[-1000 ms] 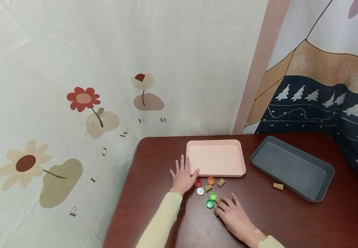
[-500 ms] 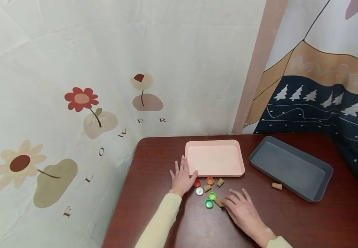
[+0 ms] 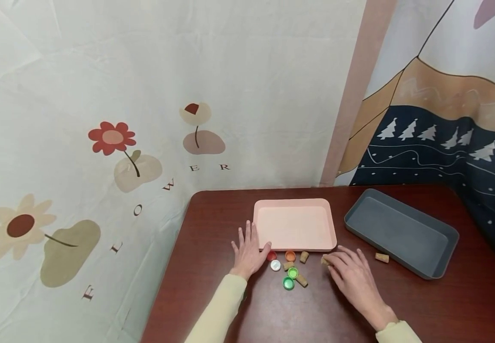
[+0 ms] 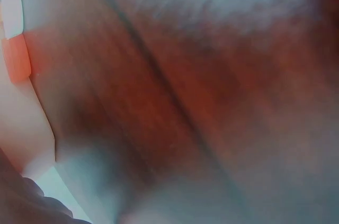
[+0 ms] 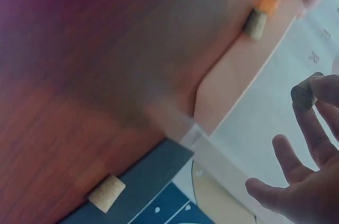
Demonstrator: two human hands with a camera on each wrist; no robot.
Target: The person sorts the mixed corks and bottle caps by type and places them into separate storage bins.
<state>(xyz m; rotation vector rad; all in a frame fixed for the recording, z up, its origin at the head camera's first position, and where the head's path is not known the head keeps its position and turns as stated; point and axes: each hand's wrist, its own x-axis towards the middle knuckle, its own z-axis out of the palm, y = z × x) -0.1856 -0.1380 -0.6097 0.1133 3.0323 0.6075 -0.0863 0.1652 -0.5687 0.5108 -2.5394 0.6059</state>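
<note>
My right hand pinches a cork between thumb and fingertips, right of the other small pieces; its remaining fingers are spread in the right wrist view. My left hand lies with straight fingers along the left edge of the pink tray, thumb at its front corner. Close in front of that tray sit a red bottle cap, an orange cap, a white cap, a light green cap and a green cap. Among them lie corks, one near the tray's front edge.
A dark grey tray stands angled at the table's right, with a single cork against its front side. Fabric hangings rise behind and to the left of the brown table.
My right hand has picked up a cork from beside the green caps and carried it right and away from me. The pink tray has slid slightly toward me along with my left hand.
</note>
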